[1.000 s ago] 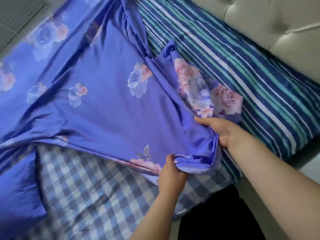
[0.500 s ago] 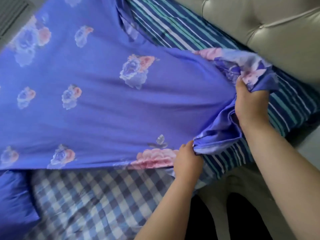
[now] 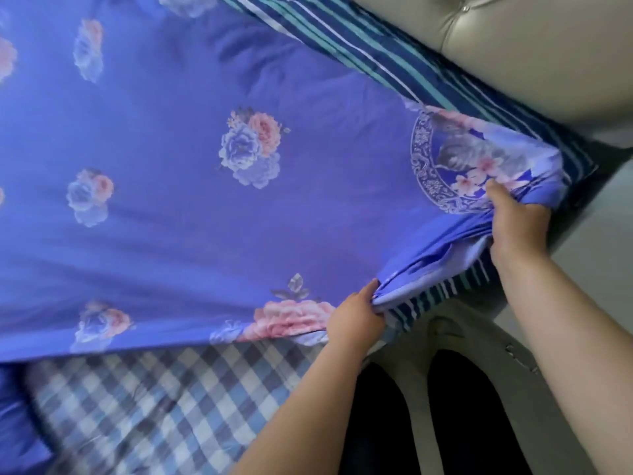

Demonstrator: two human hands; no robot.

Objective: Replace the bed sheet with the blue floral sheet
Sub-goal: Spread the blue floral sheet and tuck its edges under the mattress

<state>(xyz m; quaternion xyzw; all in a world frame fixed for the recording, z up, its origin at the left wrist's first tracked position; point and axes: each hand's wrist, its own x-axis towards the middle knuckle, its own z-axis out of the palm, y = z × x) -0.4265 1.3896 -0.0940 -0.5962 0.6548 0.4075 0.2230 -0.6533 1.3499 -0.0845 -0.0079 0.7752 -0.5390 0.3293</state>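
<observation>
The blue floral sheet (image 3: 191,207) is stretched taut over most of the bed, its patterned corner bunched near the bed's corner at the right. My right hand (image 3: 517,224) grips that bunched corner. My left hand (image 3: 356,320) pinches the sheet's near edge a little lower and to the left. A striped navy, teal and white sheet (image 3: 387,60) shows along the far side and under the corner. A blue and white checked cloth (image 3: 164,406) lies on the near side below the floral sheet's edge.
A padded beige headboard (image 3: 520,53) runs along the upper right. Pale floor (image 3: 596,234) lies to the right of the bed. My dark trouser legs (image 3: 472,416) stand close to the bed's corner. Another blue cloth (image 3: 17,423) sits at the lower left.
The floral sheet has been pulled right and towards the bed's corner and now lies flatter, covering more of the striped sheet. Both hands moved right with it, keeping their grip.
</observation>
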